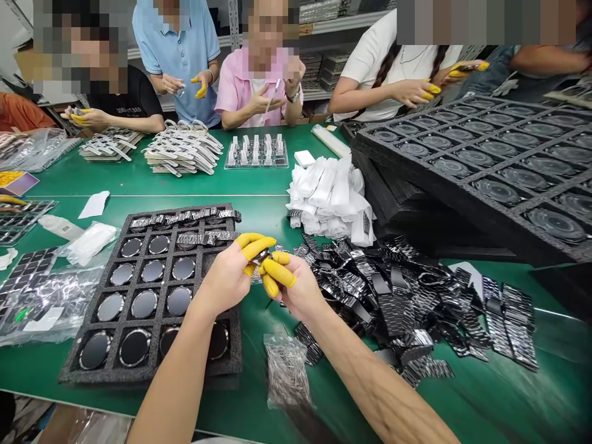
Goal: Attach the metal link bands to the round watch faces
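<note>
My left hand (pixel 234 268) and my right hand (pixel 289 277), both with yellow finger covers, meet over the table. Their fingers are closed around a small dark, shiny watch part (pixel 263 256), mostly hidden by the fingertips. Under and left of my left hand lies a grey foam tray (pixel 166 327) with round dark watch faces (pixel 144 303) in its compartments. Black link bands (pixel 185 217) lie across its far rows. To the right of my right hand spreads a heap of black link bands (pixel 393 296). A clear bag of small metal pins (pixel 287 370) rests below my hands.
White wrapped bundles (pixel 328 197) sit beyond the heap. Stacked black foam trays (pixel 481 160) rise at the right. Plastic bags (pixel 50 302) lie at the left. Across the green table (pixel 185 188), several people handle small parts near white strips (pixel 182 148) and a clear tray (pixel 256 161).
</note>
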